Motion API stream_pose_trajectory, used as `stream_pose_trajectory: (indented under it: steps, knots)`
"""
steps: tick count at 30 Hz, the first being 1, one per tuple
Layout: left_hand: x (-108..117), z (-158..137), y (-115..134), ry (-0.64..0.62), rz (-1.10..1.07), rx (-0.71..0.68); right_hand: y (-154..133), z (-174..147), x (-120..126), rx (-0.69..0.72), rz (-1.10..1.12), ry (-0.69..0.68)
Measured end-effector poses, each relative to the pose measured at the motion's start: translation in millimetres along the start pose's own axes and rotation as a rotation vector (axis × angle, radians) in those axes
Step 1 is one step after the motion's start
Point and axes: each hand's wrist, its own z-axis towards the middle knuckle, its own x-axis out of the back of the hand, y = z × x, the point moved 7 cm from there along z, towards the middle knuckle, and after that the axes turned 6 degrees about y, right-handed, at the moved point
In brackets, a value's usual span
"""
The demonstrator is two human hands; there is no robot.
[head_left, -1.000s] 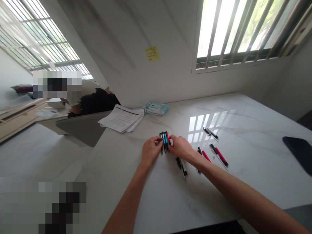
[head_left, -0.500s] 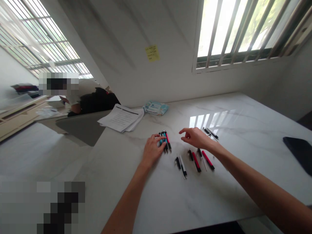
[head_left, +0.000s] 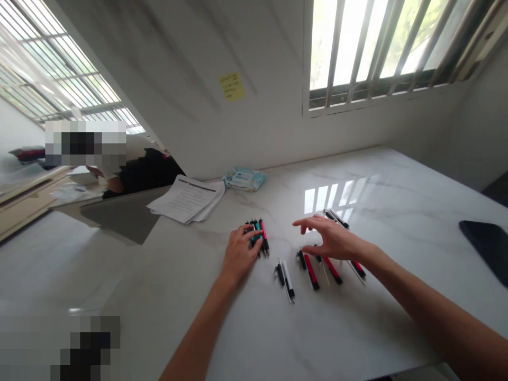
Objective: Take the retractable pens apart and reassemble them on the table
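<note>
My left hand (head_left: pixel 243 251) rests over a row of several pens, its fingers lying across them and the thumb apart. A red pen (head_left: pixel 264 237) is at the right of that row, and a teal pen (head_left: pixel 257 238) is partly covered by the fingers. My right hand (head_left: pixel 333 238) is above the table, holding nothing, thumb and fingers spread. Below it lie separated pen parts: a red barrel (head_left: pixel 311 272), another red barrel (head_left: pixel 332 271) and a third, partly hidden red piece (head_left: pixel 359 269). A white barrel (head_left: pixel 286 276) with a black part (head_left: pixel 280 275) lies between the hands.
White and black pen parts (head_left: pixel 337 218) lie behind my right hand. Printed papers (head_left: pixel 186 198) and a wipes packet (head_left: pixel 245 179) are by the wall. A dark flat object (head_left: pixel 486 248) is at the right. Another person (head_left: pixel 138 164) sits beyond the table (head_left: pixel 254 338) at left.
My right hand has moved nearer the red pen parts, and its thumb has spread from the fingers. A third red piece shows beside the arm. My left hand stays on the row; the view has shifted.
</note>
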Motion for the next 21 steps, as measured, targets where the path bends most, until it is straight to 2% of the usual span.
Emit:
stream_pose_trajectory:
  steps: [5, 9, 13, 15, 18, 19, 21]
  knots:
    - [9, 1, 4, 0.037, -0.011, 0.000, -22, -5, -15, 0.045, -0.086, -0.123]
    - [21, 2, 14, 0.113, -0.047, -0.028, -23, -6, -27, 0.070, -0.111, -0.170]
    - [28, -1, 30, 0.131, -0.094, -0.086, -22, -6, -30, 0.078, -0.131, -0.182]
    - [31, -2, 37, 0.138, -0.103, -0.106, -26, -5, -26, 0.085, -0.123, -0.149]
    - [34, -4, 43, 0.135, -0.206, -0.098, -37, -4, -12, 0.127, -0.077, 0.000]
    - [33, -5, 44, 0.102, -0.292, -0.074, -41, -4, -8, 0.153, -0.059, 0.063]
    - [23, -8, 49, -0.045, -0.519, -0.009, -49, -5, -5, 0.212, -0.030, 0.156]
